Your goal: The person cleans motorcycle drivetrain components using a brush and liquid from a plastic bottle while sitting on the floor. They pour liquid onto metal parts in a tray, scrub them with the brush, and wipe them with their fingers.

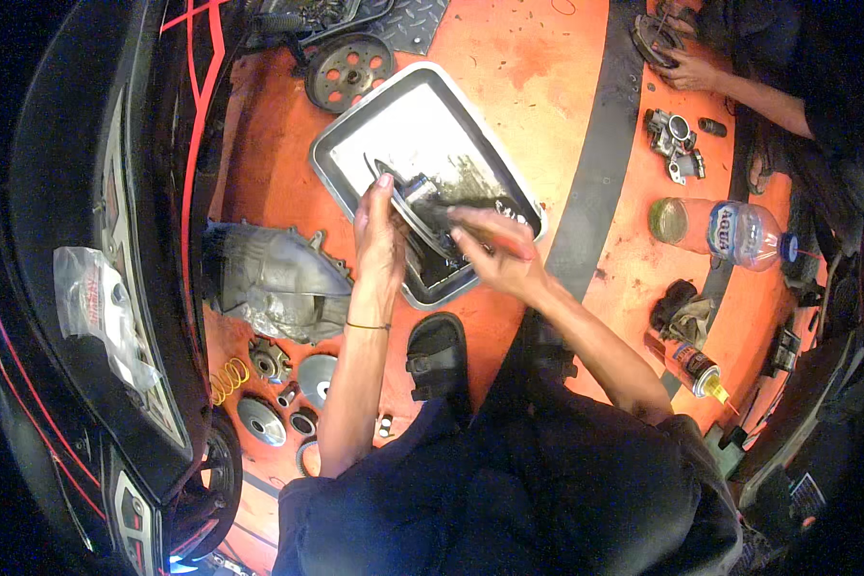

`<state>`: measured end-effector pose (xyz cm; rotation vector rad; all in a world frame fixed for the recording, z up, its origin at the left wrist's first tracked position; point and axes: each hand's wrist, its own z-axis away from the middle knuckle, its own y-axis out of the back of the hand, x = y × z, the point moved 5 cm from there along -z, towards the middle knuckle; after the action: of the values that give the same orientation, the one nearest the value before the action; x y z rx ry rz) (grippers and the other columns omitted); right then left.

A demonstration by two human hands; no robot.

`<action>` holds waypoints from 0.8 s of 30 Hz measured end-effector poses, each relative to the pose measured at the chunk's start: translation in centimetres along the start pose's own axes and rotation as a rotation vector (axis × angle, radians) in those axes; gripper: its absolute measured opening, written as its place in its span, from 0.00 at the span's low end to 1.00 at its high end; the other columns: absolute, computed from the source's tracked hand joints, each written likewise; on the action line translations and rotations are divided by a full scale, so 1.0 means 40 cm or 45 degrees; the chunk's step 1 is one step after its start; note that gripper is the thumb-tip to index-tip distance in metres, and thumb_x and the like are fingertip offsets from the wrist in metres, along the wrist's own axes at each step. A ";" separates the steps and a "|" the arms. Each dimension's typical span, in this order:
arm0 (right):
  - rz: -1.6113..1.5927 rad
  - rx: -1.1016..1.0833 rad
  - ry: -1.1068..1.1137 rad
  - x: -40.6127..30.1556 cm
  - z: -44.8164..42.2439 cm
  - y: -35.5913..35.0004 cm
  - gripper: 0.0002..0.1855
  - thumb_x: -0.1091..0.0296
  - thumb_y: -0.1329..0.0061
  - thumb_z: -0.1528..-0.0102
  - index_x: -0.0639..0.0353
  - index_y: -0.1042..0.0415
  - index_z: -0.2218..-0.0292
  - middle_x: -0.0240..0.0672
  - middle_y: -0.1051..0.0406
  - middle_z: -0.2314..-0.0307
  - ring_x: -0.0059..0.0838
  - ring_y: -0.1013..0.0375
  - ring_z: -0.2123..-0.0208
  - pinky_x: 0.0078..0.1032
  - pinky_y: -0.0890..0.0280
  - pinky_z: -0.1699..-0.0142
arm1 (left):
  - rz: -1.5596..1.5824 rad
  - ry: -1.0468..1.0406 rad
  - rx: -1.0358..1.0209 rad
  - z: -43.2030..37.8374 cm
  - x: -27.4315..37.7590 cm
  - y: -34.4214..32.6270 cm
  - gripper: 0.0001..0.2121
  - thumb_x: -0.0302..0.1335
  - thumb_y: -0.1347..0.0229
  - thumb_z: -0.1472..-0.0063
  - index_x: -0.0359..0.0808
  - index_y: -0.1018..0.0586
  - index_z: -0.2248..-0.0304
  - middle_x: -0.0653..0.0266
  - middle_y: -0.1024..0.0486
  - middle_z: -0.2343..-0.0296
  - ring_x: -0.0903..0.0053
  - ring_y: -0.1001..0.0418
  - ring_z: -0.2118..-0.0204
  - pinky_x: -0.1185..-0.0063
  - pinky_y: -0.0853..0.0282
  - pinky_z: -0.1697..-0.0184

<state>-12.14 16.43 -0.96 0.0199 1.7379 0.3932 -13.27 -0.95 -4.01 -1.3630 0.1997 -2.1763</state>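
Observation:
My left hand [380,234] grips the edge of a round, dark metal part [419,219] with a short shiny hub, held tilted above a rectangular tray [414,129]. Dark liquid or grime covers the tray's near end; its far end looks bright white. Close against the part's right side is my right hand [502,252], fingers extended and blurred. Whether something sits in those fingers is hidden by the blur. Beyond the tray's far left corner lies a clutch bell with round holes [351,72]. A large cast-metal casing [281,281] rests left of my left forearm.
A black scooter body [137,237] fills the left side. Pulley discs [261,421] and a yellow spring [230,381] lie nearby. Rightward are a throttle body [673,144], a water bottle [741,234] and a spray can [695,371]. Another person's hand [691,70] holds a round part.

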 end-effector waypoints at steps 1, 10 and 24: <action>0.016 0.029 -0.038 0.002 -0.012 0.013 0.14 0.72 0.47 0.47 0.64 0.26 0.58 0.44 0.24 0.67 0.31 0.23 0.67 0.23 0.30 0.62 | 0.016 0.006 -0.020 -0.003 0.003 -0.003 0.19 0.44 0.48 0.39 0.39 0.29 0.57 0.63 0.24 0.63 0.75 0.25 0.60 0.73 0.33 0.52; -0.334 0.155 -0.166 -0.017 -0.049 0.009 0.12 0.71 0.47 0.47 0.62 0.25 0.60 0.43 0.24 0.65 0.37 0.23 0.65 0.27 0.30 0.60 | 0.008 0.065 0.020 0.014 0.014 -0.011 0.18 0.41 0.48 0.38 0.35 0.28 0.58 0.65 0.24 0.69 0.80 0.25 0.68 0.80 0.31 0.64; 0.239 -0.025 -0.213 0.164 0.054 0.089 0.14 0.72 0.49 0.47 0.56 0.25 0.57 0.42 0.25 0.65 0.38 0.24 0.64 0.30 0.29 0.58 | -0.406 -0.371 0.025 0.027 -0.053 0.075 0.35 0.41 0.49 0.41 0.29 0.46 0.41 0.55 0.39 0.47 0.70 0.42 0.44 0.74 0.49 0.41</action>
<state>-12.18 21.83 -6.57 0.1982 1.5713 0.5310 -10.52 -2.17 -6.39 -1.7791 -0.1600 -2.1825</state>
